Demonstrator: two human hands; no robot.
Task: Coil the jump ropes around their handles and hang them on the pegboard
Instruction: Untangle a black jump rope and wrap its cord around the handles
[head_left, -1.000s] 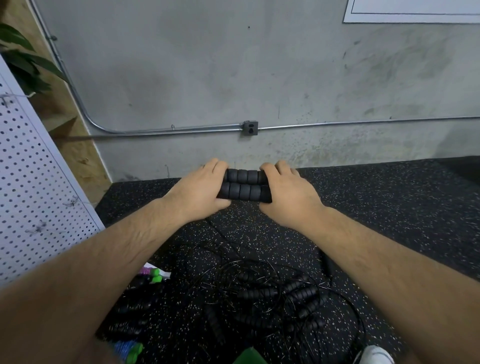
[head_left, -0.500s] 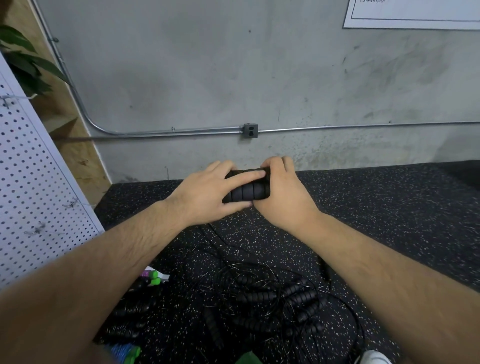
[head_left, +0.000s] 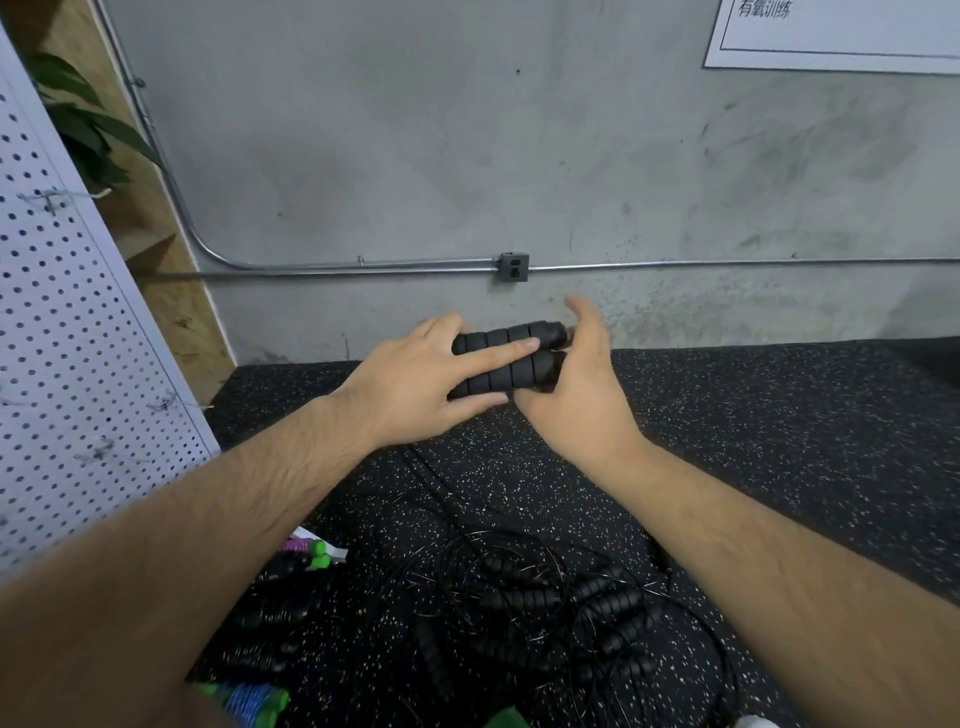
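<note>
Left hand (head_left: 410, 384) grips two handles (head_left: 511, 375); right hand (head_left: 576, 400) touches them.

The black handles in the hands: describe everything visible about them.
Two black handles lie side by side, roughly level, above the speckled floor mat. Each looks like ribbed foam cut into rings, with a smoother cap at the right end. The left hand grips them, index finger stretched along the seam, thumb beneath. The right hand cups their right ends, thumb lifted clear, fingers hidden behind. A thin cord trails down below them.
</note>
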